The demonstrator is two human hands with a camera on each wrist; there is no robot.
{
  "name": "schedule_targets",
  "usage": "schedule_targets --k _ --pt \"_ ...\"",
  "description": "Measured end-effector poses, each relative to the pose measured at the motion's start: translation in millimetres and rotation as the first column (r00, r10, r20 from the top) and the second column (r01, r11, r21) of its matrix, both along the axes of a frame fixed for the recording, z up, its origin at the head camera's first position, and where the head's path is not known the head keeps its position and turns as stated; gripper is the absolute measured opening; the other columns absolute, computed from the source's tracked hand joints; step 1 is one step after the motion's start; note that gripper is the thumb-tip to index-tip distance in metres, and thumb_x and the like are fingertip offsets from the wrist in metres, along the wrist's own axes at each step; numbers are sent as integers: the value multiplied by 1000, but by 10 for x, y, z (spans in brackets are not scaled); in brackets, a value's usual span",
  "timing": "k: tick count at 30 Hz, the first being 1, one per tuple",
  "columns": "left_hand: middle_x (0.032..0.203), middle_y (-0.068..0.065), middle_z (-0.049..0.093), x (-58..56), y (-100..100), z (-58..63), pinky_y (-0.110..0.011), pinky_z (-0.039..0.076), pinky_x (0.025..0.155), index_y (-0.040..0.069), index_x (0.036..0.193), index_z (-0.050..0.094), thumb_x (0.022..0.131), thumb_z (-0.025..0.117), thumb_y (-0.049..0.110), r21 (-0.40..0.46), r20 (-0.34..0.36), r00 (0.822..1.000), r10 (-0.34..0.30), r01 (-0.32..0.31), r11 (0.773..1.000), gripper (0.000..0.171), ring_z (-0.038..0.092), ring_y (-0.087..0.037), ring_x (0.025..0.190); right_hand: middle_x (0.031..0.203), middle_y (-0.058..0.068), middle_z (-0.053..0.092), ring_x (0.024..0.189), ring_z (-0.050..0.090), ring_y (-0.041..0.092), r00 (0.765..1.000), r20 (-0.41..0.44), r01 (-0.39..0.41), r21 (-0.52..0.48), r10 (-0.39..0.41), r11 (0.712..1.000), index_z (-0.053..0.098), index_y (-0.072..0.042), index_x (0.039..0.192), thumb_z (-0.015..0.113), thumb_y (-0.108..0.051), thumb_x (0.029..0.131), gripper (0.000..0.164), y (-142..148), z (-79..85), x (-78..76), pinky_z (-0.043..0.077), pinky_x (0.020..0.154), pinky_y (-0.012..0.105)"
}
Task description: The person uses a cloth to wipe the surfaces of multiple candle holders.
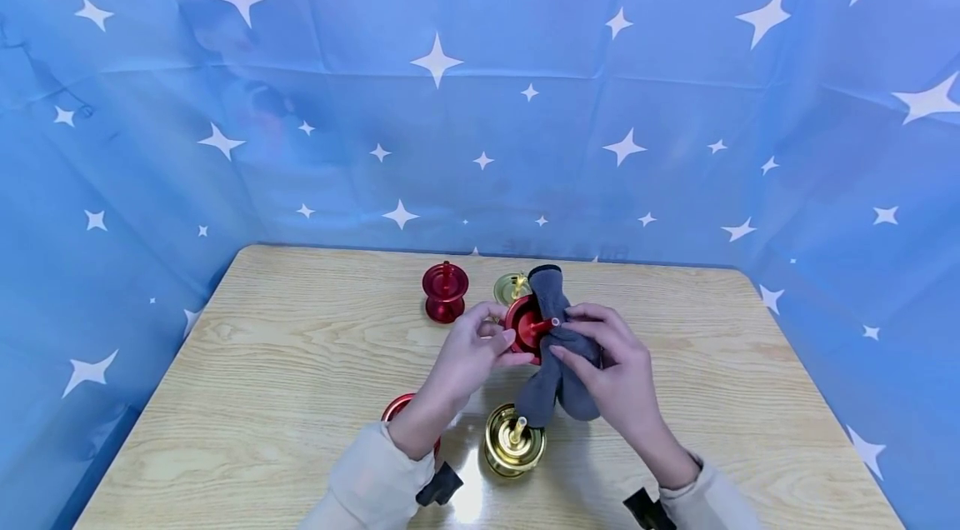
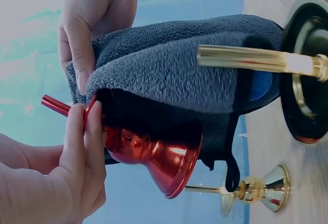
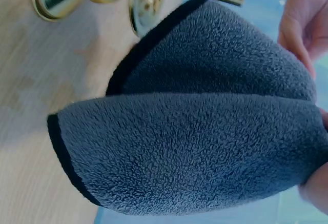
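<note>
My left hand [image 1: 467, 357] holds a red metal candle holder [image 1: 521, 325] by its dish-like rim, above the table. The holder is tilted, with its thin stem pointing toward my right hand; its flared foot shows in the left wrist view. In my right hand [image 1: 621, 376] is a grey plush cloth [image 1: 577, 390] with a dark edge, pinched between thumb and fingers. The cloth [image 2: 169, 70] drapes against the holder [image 2: 177, 165] and hides part of it. In the right wrist view the cloth [image 3: 195, 152] hangs in two folds and covers the holder.
A second red holder [image 1: 444, 297] stands at the back, left of my hands. A gold one [image 1: 512, 288] is partly hidden behind the cloth. Nearer stands another gold holder [image 1: 513, 451]. My left wrist partly covers a further red holder [image 1: 397, 407]. All stand on a wooden table [image 1: 285, 380].
</note>
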State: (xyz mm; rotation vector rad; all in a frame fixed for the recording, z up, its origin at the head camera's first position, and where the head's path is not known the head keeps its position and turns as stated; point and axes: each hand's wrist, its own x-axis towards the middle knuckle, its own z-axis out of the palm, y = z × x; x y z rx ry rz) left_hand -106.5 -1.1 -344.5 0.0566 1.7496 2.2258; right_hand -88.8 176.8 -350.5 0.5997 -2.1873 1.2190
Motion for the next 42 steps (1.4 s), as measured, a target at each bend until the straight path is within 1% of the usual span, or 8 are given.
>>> schedule_targets --k 6,13,18,24,31,35,38,42 --pt "90 -15 47 -4 -27 -39 -33 53 75 -9 113 47 91 45 -8 -2 -20 999 26 -27 1000 22 66 -32 75 116 15 52 98 53 26 1000 10 22 147 -24 989 68 -4 105 78 7 64 44 1 -132 75 40 79 13" --pt "84 -11 48 -20 -38 -63 -33 54 71 -12 109 49 90 47 -9 -1 -64 998 7 -7 1000 19 62 -22 65 101 15 59 89 57 25 999 -35 40 174 -35 984 70 -3 100 78 13 59 44 30 -162 84 42 75 10" --pt "82 -13 52 -47 -57 -34 -33 55 62 -12 110 52 89 48 -9 -121 -171 982 -85 65 990 21 59 -22 59 93 11 61 81 59 21 1000 2 20 199 -20 980 72 -1 91 77 17 56 40 74 -88 30 45 66 14" --pt "77 -11 54 -78 -23 14 -30 53 57 -11 109 55 90 49 -7 -316 -244 944 -223 140 938 20 60 -29 58 91 12 62 82 59 25 999 -44 5 301 8 954 72 -5 86 75 20 55 40 106 3 -72 48 66 38" --pt "84 -14 52 -58 20 15 -30 54 61 -12 108 51 90 46 -9 -181 -191 978 -90 55 982 19 60 -27 65 88 9 63 78 60 21 997 -34 77 258 -71 963 71 -4 90 76 15 59 37 82 -11 -59 48 61 33" --pt "84 -13 50 -45 7 4 -28 53 60 -11 110 51 91 48 -7 -156 -212 977 -8 -25 987 20 61 -26 62 85 9 63 74 61 21 995 -17 100 234 -98 967 69 0 90 78 12 60 33 42 -35 -4 49 57 31" --pt "82 -14 52 -58 -18 7 -28 53 57 -11 109 53 90 48 -7 -178 -254 967 -28 -18 984 20 61 -26 59 83 10 63 72 61 21 997 -14 74 235 -73 969 69 2 88 78 13 59 33 40 -30 5 49 56 31" --pt "81 -15 57 -93 -52 24 -27 50 51 -10 112 56 91 48 -6 -306 -315 939 -136 36 951 23 59 -25 54 84 9 64 72 61 20 999 -33 23 260 -15 965 70 -1 88 77 15 57 37 77 21 -54 46 60 30"
